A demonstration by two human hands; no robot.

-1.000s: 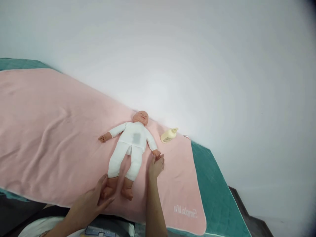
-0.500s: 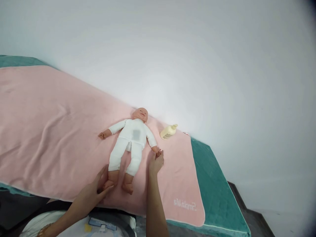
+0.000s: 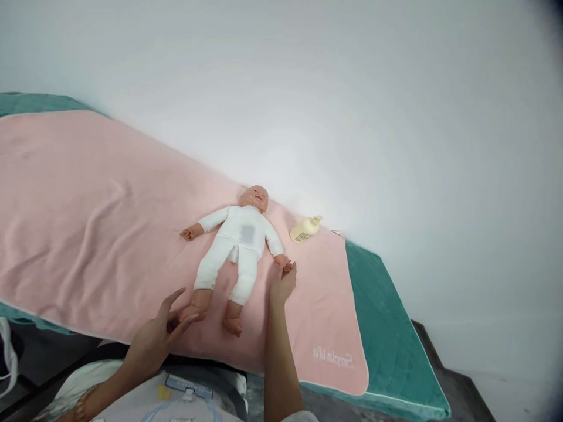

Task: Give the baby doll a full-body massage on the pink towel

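On a pink blanket (image 3: 145,234) by the wall (image 3: 352,129), the right hand (image 3: 283,285) holds a doll's hand (image 3: 280,259); the left hand (image 3: 153,337) is spread.

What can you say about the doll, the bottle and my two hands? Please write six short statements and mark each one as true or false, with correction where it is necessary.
1. The doll lies face up on the blanket. True.
2. The doll is dressed in green. False: it wears mostly white.
3. The bottle is on the blanket. True.
4. Your right hand is at the doll's hand. True.
5. Your left hand holds the bottle. False: it is at the doll's foot.
6. The bottle is blue. False: it is pale yellow.
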